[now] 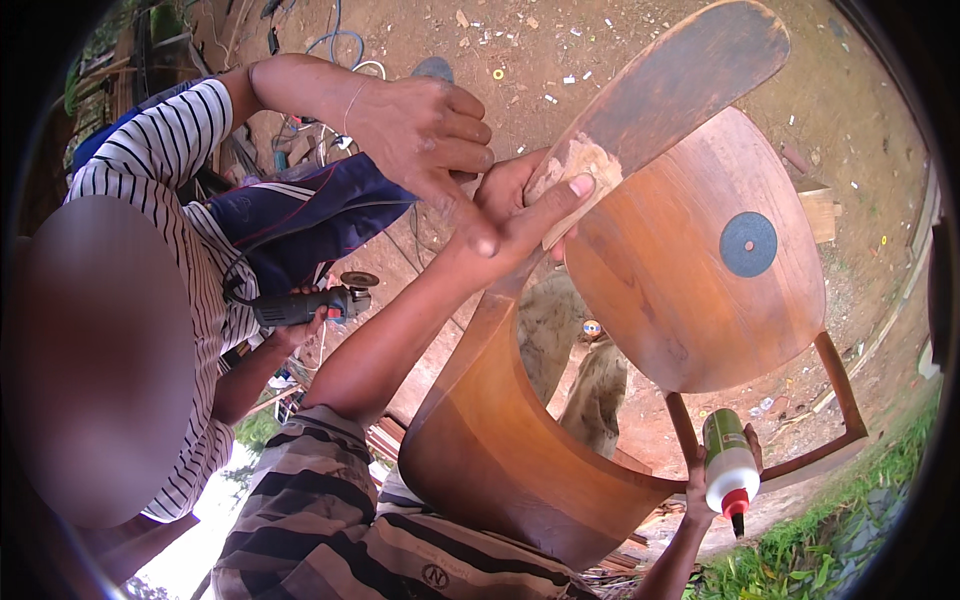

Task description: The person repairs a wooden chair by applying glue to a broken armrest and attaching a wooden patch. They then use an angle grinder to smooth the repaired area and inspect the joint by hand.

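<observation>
My left hand (515,215) grips the chair's long wooden piece (690,65), thumb on a pale, rough patch (570,160) with fingers curled beneath. A co-worker's hand (430,135) hangs just beside my thumb and wrist. Low on the right, my right hand (700,490) holds a white glue bottle (730,470) with green label and red-black nozzle, beside a chair leg. The brown chair's curved back (540,465) sweeps under my left forearm, and its rounded seat (640,260) carries a dark abrasive disc (748,243).
A co-worker in a striped shirt (150,150) stands at left, other hand on an angle grinder (300,308). Cables (340,45), scraps and wood pieces lie on the dirt ground (540,50). Green plants (820,540) edge the lower right.
</observation>
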{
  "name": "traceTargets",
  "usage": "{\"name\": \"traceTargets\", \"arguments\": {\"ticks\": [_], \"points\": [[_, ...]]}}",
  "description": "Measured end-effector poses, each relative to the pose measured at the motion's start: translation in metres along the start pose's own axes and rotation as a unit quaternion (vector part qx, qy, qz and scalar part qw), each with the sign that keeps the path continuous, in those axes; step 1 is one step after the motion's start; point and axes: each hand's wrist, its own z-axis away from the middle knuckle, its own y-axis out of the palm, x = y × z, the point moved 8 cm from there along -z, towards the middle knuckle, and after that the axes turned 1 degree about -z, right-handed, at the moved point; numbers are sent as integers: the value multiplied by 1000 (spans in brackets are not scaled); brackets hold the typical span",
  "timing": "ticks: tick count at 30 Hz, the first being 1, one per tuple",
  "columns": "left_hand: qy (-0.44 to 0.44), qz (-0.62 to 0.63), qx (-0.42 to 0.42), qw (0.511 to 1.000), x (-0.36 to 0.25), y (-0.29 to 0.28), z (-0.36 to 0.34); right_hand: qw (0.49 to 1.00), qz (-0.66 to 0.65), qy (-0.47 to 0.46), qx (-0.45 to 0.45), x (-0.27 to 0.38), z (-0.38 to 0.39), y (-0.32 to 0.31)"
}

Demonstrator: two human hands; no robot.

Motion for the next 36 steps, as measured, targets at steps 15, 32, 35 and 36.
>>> {"name": "traceTargets", "arguments": {"ticks": [15, 32, 35, 36], "points": [[15, 15, -15, 1000, 10, -2, 9, 1000, -9, -14, -5, -7, 5, 4], [-8, -9, -8, 1000, 13, -5, 2, 999, 19, -31, -15, -13, 9, 5], [0, -35, -12, 999, 12, -5, 1, 999, 15, -25, -14, -16, 9, 5], [-9, -31, -12, 999, 14, -5, 0, 999, 15, -26, -11, -17, 7, 6]]}}
